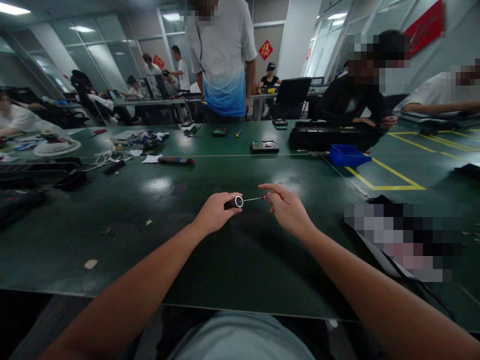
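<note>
My left hand [213, 212] is closed around a short dark cylinder [232, 202], whose round end has a white rim and faces right, toward my other hand. A screwdriver [252, 199] with a thin metal shaft is pinched in my right hand [288, 209]. Its tip reaches the cylinder's white-rimmed end; whether it sits in a screw is too small to tell. The right index finger is stretched out above the handle, which the fingers mostly hide. Both hands are above the green table [240, 270].
A dark tool-like rod [175, 160] lies ahead on the left, beside white scraps. Farther off are a circuit-board device [264, 146], a blue bin [348, 155] and a long black case [333, 135]. A white fan part [57, 145] lies left. Other people stand and sit around the table.
</note>
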`<action>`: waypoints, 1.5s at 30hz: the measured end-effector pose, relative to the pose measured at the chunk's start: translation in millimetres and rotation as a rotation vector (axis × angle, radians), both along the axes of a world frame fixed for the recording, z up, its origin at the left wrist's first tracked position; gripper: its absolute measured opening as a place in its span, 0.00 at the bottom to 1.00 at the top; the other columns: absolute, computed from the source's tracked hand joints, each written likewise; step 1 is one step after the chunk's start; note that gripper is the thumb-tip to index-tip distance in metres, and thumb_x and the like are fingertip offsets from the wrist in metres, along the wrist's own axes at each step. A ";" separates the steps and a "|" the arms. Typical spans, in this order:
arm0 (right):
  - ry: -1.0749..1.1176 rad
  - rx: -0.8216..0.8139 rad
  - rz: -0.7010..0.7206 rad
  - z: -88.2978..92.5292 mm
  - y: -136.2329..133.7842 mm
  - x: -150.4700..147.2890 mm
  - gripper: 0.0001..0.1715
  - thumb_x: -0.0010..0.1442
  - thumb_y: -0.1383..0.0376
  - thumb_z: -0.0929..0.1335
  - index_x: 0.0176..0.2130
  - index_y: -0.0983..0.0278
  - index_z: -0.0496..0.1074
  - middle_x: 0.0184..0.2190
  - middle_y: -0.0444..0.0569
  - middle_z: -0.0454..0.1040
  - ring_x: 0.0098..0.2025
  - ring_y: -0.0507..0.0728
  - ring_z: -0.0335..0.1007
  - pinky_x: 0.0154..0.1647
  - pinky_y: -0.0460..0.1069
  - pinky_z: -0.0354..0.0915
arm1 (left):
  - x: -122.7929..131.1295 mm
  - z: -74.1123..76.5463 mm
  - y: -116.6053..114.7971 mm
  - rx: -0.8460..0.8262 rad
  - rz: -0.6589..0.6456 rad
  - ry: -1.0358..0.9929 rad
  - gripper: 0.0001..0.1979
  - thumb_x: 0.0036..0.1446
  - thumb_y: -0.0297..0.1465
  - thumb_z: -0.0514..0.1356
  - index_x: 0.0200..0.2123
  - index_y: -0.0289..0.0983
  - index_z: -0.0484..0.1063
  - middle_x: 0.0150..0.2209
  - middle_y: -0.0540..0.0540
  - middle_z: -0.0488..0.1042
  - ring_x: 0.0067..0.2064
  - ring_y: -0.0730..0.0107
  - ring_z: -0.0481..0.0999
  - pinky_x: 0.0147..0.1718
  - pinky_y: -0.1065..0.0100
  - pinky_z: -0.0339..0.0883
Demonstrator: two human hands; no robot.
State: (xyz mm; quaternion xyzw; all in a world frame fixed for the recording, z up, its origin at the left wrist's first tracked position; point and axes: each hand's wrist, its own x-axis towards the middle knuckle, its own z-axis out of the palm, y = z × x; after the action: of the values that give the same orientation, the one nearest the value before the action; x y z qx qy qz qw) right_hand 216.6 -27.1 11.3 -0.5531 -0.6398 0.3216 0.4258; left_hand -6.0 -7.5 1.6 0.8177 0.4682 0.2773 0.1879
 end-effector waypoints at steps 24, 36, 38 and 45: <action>-0.039 -0.027 0.008 3.3 3.3 2.6 0.24 0.68 0.53 0.58 0.46 0.64 0.75 0.23 0.43 0.67 0.22 0.54 0.67 0.26 0.51 0.65 | 0.0 -4.7 0.3 0.002 -0.002 -0.019 0.20 0.57 0.31 0.67 0.54 0.43 0.75 0.49 0.46 0.79 0.49 0.60 0.76 0.51 0.57 0.65; -0.019 0.019 0.017 1.5 2.5 2.2 0.21 0.68 0.55 0.58 0.47 0.62 0.73 0.22 0.42 0.66 0.24 0.55 0.66 0.27 0.51 0.64 | -0.6 -4.9 1.2 -0.004 -0.009 0.004 0.19 0.58 0.31 0.66 0.54 0.42 0.75 0.48 0.45 0.79 0.48 0.59 0.76 0.52 0.55 0.66; -0.013 0.015 0.012 -0.1 3.8 2.1 0.19 0.67 0.57 0.59 0.50 0.61 0.71 0.24 0.42 0.67 0.25 0.55 0.67 0.28 0.51 0.65 | -0.3 -4.2 1.4 -0.006 -0.005 0.010 0.20 0.57 0.31 0.66 0.54 0.42 0.75 0.49 0.45 0.79 0.49 0.59 0.76 0.52 0.55 0.65; 0.207 0.086 0.053 -2.9 4.3 -0.1 0.12 0.60 0.59 0.65 0.44 0.60 0.66 0.34 0.44 0.68 0.35 0.55 0.70 0.37 0.52 0.69 | 0.1 -3.8 1.4 -0.004 0.004 0.015 0.20 0.57 0.31 0.67 0.54 0.42 0.75 0.50 0.45 0.79 0.50 0.58 0.76 0.52 0.55 0.65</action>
State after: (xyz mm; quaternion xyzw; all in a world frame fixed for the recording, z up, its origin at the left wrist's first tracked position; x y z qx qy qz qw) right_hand 216.5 -22.8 8.4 -0.4811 -0.6201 0.3605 0.5041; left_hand -5.9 -6.1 -2.2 0.8183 0.4718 0.2708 0.1855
